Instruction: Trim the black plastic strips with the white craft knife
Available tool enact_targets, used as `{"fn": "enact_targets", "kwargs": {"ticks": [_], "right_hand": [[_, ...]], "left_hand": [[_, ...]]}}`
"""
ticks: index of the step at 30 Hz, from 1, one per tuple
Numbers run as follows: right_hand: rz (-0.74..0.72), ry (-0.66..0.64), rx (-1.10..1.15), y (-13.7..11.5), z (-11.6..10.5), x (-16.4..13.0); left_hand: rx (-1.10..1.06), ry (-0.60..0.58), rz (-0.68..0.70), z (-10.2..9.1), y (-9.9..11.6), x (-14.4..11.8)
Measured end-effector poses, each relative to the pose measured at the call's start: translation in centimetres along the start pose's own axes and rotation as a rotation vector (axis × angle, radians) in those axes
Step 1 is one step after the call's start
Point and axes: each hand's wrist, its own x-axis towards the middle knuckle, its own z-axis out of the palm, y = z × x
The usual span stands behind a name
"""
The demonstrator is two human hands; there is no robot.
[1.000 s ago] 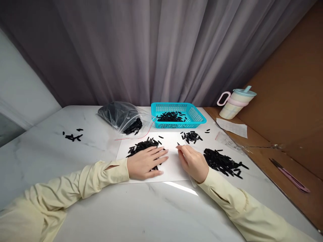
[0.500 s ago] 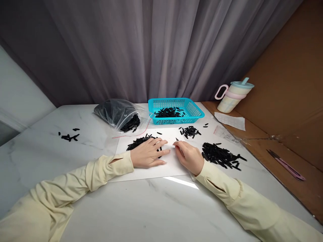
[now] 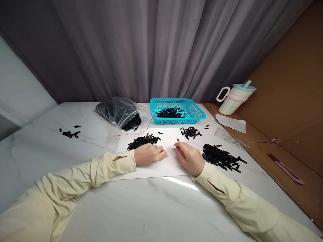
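Left hand (image 3: 149, 154) lies on the white sheet (image 3: 166, 166), fingers curled into a loose fist, knuckles up, right at the near edge of the black-piece pile (image 3: 143, 140); can't tell whether any pieces are inside the fist. Right hand (image 3: 189, 157) also on the sheet, fingers pinched shut on a thin pointed tool (image 3: 178, 139), its dark tip sticking out past the fingertips toward the basket. Hands sit near each other with a bare strip of sheet between them. Both arms in pale yellow sleeves (image 3: 106, 166). Further out: a small cluster of black pieces (image 3: 191, 132) at the far right of the sheet, a bigger spread heap (image 3: 221, 157) on the table just right of the right hand, off the sheet. Behind the sheet, turquoise basket (image 3: 195, 111) with more black pieces inside; left of it a clear plastic bag (image 3: 118, 111), open mouth facing the sheet, black pieces spilling at the opening. A few stray black pieces (image 3: 69, 133) far left on the marble table (image 3: 141, 208). Right side, on the brown surface: lidded cup (image 3: 236, 98) with pink handle and straw, a paper slip (image 3: 232, 123), a pink-handled tool (image 3: 286, 168) lying flat. Grey curtain (image 3: 156, 50) behind everything.
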Motion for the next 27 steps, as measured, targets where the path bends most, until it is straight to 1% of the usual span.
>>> {"fn": "enact_targets", "kwargs": {"ticks": [3, 6, 7, 8, 10, 12, 13, 15, 17, 19, 20, 21, 23, 24, 25, 27], "right_hand": [[-0.091, -0.003, -0.055, -0.4, -0.2, 0.0], [-0.205, -0.033, -0.101, -1.3, -0.7, 0.0], [-0.214, -0.041, -0.130, -1.7, -1.0, -0.1], [-0.194, -0.054, -0.182, -2.0, -1.2, -0.2], [-0.076, -0.128, -0.327, -2.5, -1.4, -0.3], [0.038, -0.279, -0.431, -2.2, -1.4, -0.1], [0.058, -0.356, -0.445, -1.8, -1.4, 0.2], [0.027, -0.455, -0.413, -0.7, -1.2, 1.5], [-0.018, -0.477, -0.395, 0.3, -1.3, 3.3], [-0.049, -0.471, -0.393, 0.5, -1.6, 5.4], [-0.067, -0.458, -0.391, 0.2, -1.8, 6.3], [-0.090, -0.443, -0.385, -0.5, -2.0, 7.1], [-0.182, -0.409, -0.346, -2.3, -2.5, 8.2], [-0.271, -0.382, -0.311, -3.4, -2.6, 8.5], [-0.416, -0.300, -0.265, -4.4, -2.7, 8.7], [-0.631, -0.114, -0.231, -6.0, -2.4, 9.1]], "left_hand": [[-0.149, 0.054, -0.096, -0.6, -0.3, 0.4], [-0.328, 0.116, -0.193, -1.5, -0.5, 0.8], [-0.394, 0.135, -0.227, -1.9, -0.6, 1.0], [-0.463, 0.153, -0.267, -2.2, -0.7, 1.1], [-0.618, 0.180, -0.365, -2.7, -0.8, 1.3], [-0.791, 0.202, -0.480, -3.1, -1.1, 1.4], [-0.879, 0.214, -0.536, -3.3, -1.2, 1.5], [-1.042, 0.247, -0.635, -3.7, -1.4, 1.6], [-1.180, 0.282, -0.711, -4.2, -1.6, 1.7], [-1.307, 0.298, -0.762, -4.6, -1.7, 1.7], [-1.370, 0.295, -0.779, -4.8, -1.8, 1.8], [-1.431, 0.286, -0.793, -5.0, -1.8, 1.8], [-1.543, 0.254, -0.818, -5.2, -1.9, 1.8], [-1.592, 0.236, -0.830, -5.3, -2.0, 1.8], [-1.636, 0.219, -0.844, -5.3, -2.0, 1.8], [-1.713, 0.191, -0.874, -5.1, -2.1, 1.8]]}}
